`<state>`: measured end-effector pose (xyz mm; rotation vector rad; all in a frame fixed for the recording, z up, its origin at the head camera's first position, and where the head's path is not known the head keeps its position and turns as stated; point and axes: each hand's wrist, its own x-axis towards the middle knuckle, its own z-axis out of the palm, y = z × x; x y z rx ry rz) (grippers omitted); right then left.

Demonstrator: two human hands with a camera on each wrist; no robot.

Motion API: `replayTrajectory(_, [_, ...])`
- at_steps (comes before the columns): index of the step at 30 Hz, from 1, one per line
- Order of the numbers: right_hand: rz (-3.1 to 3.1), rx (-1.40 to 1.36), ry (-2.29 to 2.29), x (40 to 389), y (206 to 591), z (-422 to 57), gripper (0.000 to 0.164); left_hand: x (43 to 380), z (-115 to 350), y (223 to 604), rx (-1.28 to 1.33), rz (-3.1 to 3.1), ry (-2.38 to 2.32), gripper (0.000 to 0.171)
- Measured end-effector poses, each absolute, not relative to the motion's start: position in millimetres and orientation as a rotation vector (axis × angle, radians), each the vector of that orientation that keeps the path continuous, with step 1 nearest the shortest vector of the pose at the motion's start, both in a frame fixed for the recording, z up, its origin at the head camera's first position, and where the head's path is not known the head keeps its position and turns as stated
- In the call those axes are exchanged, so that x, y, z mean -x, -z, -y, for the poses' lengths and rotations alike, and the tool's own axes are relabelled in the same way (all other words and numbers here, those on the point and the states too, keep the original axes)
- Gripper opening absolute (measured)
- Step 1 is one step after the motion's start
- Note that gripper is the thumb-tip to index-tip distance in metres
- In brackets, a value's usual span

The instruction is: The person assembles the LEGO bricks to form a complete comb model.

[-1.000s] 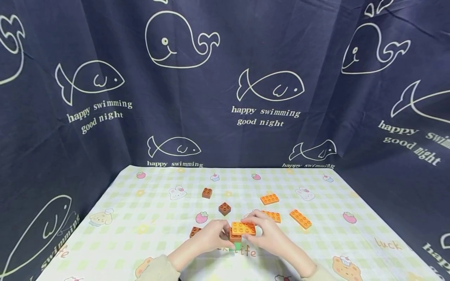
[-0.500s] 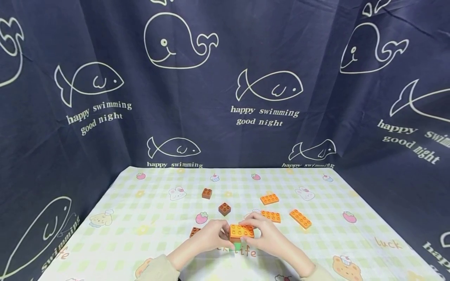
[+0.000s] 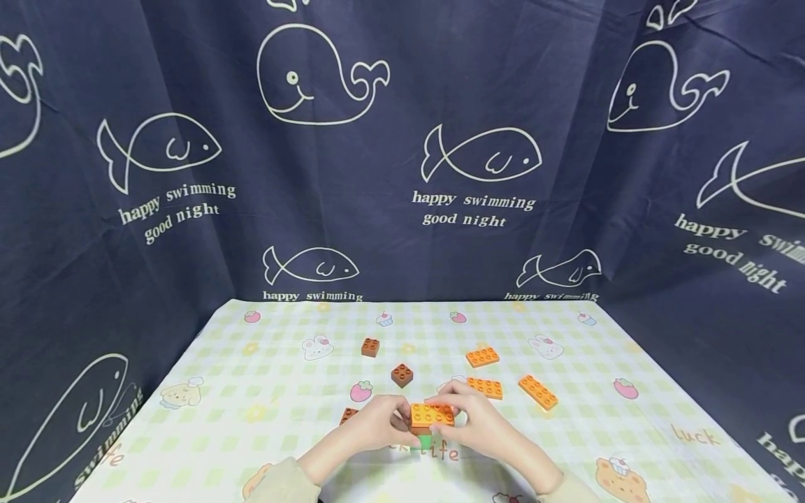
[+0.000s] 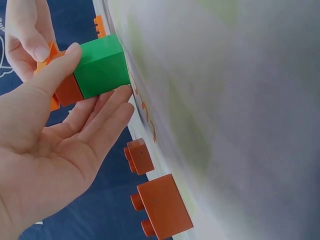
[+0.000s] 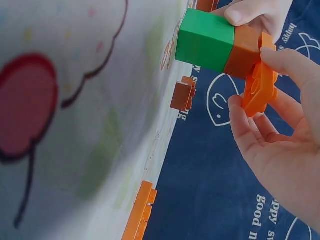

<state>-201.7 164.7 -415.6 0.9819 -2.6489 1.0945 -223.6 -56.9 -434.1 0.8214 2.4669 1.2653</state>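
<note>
Two pale sleeves point(image 3: 286, 482) reach in over the near edge of the tabletop point(image 3: 220, 419). Midway along that edge, a little way in, is a small upright stack: a green block point(image 3: 424, 441) at the bottom, a brown block point(image 5: 244, 52) above, and an orange plate point(image 3: 432, 415) on top, overhanging to the right. Whether the plate is pressed fully down cannot be told.

The left hand point(image 3: 376, 423) grips the stack's left side, fingers clamped on the green and brown blocks. The right hand point(image 3: 476, 419) pinches the orange plate between thumb and fingers.

The checked cloth reads "life" beside the stack's base and "luck" toward the near right corner.

Just beyond the left hand, a second brown block point(image 3: 349, 416) is partly hidden. Farther in lie a third brown block point(image 3: 402, 375) and a fourth point(image 3: 370, 347). Right of centre are three loose plates, also orange: one point(image 3: 486, 388) just past the right hand, one point(image 3: 537, 392) toward the right edge, one point(image 3: 482, 357) nearer the far edge.

Behind the far edge, a navy curtain point(image 3: 402, 161) with whales and fish repeats "happy swimming good night".
</note>
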Motion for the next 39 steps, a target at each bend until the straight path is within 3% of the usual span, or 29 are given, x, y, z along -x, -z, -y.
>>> replayTrajectory(39, [2.723, -1.103, -1.115, 210.1, 410.9, -169.3, 0.033, 223.9, 55.9, 434.4, -0.805, -2.375, -1.350, 0.025])
